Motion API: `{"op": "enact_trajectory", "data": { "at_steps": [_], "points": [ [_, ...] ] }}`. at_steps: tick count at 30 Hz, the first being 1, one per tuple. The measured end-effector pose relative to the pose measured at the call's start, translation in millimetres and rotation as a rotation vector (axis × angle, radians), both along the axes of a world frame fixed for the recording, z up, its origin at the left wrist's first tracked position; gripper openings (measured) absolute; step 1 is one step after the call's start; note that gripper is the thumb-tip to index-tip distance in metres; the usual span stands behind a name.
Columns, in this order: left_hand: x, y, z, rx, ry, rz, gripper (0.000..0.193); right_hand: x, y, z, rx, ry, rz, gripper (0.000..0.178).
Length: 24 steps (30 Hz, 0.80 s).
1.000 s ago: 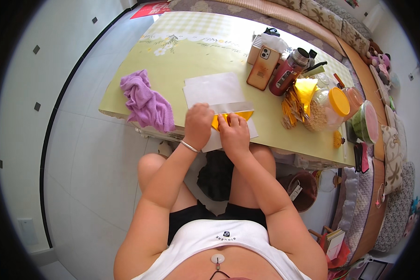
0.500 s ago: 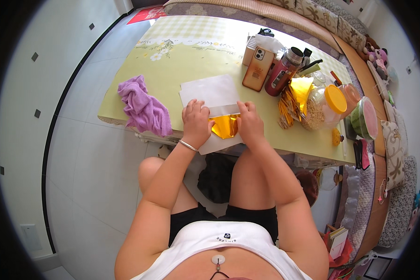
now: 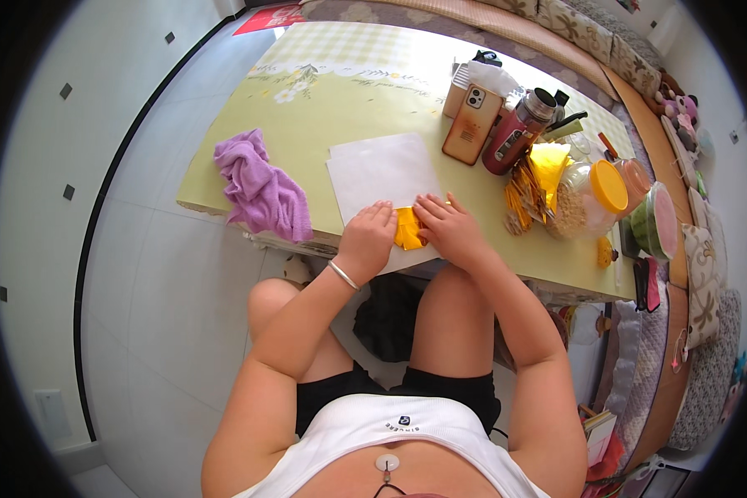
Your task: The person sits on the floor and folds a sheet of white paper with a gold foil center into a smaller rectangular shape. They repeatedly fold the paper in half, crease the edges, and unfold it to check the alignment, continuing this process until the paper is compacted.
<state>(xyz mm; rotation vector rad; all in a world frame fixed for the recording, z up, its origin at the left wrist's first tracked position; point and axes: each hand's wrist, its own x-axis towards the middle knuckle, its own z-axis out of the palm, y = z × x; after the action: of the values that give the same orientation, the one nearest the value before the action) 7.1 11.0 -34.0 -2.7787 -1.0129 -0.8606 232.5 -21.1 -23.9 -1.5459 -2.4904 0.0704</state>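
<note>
A small piece of shiny gold foil paper (image 3: 407, 230) lies folded over on white paper sheets (image 3: 382, 172) at the table's front edge. My left hand (image 3: 371, 238) rests at its left side, with its fingers lying flat at the fold. From the other side my right hand (image 3: 451, 229) presses down with fingers stretched out, covering the foil's right part. A bit of gold shows past the right fingertips. Neither hand grips the foil, and part of it is hidden beneath them.
At left on the table (image 3: 340, 108) lies a crumpled purple towel (image 3: 261, 187). To the right stand a phone (image 3: 473, 124), a dark red flask (image 3: 519, 133), gold foil pieces (image 3: 539, 178), a yellow-lidded jar (image 3: 589, 199) and a cut watermelon (image 3: 654, 220).
The gold foil has gone from a wider flap to a smaller folded shape. Both hands have shifted from holding its side edges to lying flat at the fold.
</note>
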Motion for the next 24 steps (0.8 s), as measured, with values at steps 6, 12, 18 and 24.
{"op": "enact_trajectory", "data": {
  "at_steps": [6, 12, 18, 24],
  "points": [
    [-26, -13, -4, -0.172, 0.062, 0.27, 0.039, 24, -18, -5, 0.003, 0.154, -0.123, 0.05],
    [-21, -16, -5, -0.013, 0.21, 0.369, 0.039, 26, -16, -1, 0.002, 0.169, -0.109, 0.052],
    [-21, -10, 11, 0.076, 0.028, 0.222, 0.029, 28, -12, 6, 0.008, 0.177, -0.094, 0.055],
    [-26, 10, 6, 0.068, -0.029, 0.069, 0.02, 21, -6, 17, 0.054, 0.139, -0.078, 0.053]
  ]
}}
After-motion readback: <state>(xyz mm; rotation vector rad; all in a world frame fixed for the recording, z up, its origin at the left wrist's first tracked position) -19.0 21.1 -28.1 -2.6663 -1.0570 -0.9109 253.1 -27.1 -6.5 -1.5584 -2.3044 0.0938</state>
